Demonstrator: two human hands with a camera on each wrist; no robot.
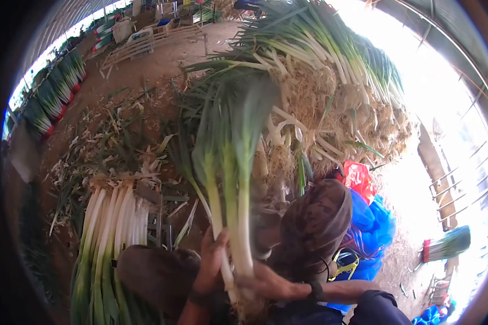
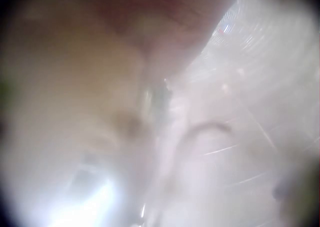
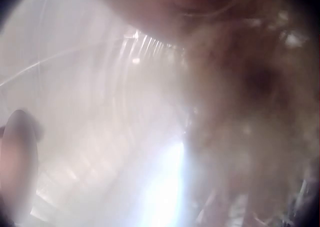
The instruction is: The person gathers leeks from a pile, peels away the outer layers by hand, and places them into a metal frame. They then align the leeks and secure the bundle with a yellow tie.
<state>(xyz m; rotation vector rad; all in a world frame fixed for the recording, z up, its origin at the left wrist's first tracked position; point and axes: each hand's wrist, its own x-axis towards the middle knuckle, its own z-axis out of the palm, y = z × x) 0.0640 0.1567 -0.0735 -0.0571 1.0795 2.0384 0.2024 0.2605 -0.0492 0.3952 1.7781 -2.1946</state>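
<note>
In the head view a few long leeks point(image 1: 230, 189) stand upright before me, green leaves up and white stalks down. My left hand point(image 1: 209, 260) grips them from the left along the white part. Lower down, my right hand point(image 1: 268, 283) holds the stalks from the right, just above the brown roots point(image 1: 248, 309). The left wrist view is hazy: a blurred finger point(image 2: 160, 31) lies over a pale surface. Fuzzy brown roots point(image 3: 250, 117) fill the right side of the right wrist view, below a finger point(image 3: 155, 6).
A big heap of leeks point(image 1: 331, 59) rises ahead, roots facing me. Trimmed leeks point(image 1: 111, 233) lie at my left beside leaf scraps point(image 1: 114, 135). Blue plastic point(image 1: 371, 227) and a red bag point(image 1: 359, 181) sit by my right knee. Tied bundles point(image 1: 49, 100) line the far left.
</note>
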